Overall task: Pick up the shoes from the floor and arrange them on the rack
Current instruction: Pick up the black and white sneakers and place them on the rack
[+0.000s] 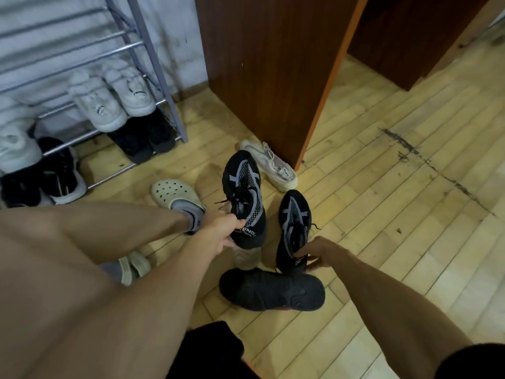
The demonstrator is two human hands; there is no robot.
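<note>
My left hand (224, 231) grips a black-and-grey sneaker (243, 187) by its heel, toe pointing away, lifted off the floor. My right hand (318, 255) pinches the heel of the matching black-and-grey sneaker (293, 220) just to the right. A black shoe (270, 289) lies sole-up on the floor below both hands. A pale beige sneaker (269, 166) lies on the floor beyond, by the cabinet corner. The metal shoe rack (153, 58) stands at the upper left, with white sneakers (112, 97) on one shelf and dark shoes (142, 138) beneath.
A brown wooden cabinet (273, 64) stands right of the rack. My left foot wears a cream clog (175, 194); another clog (134, 268) shows under my left arm. More white and black shoes (41, 170) fill the rack's lower left. Wooden floor stretches to the right.
</note>
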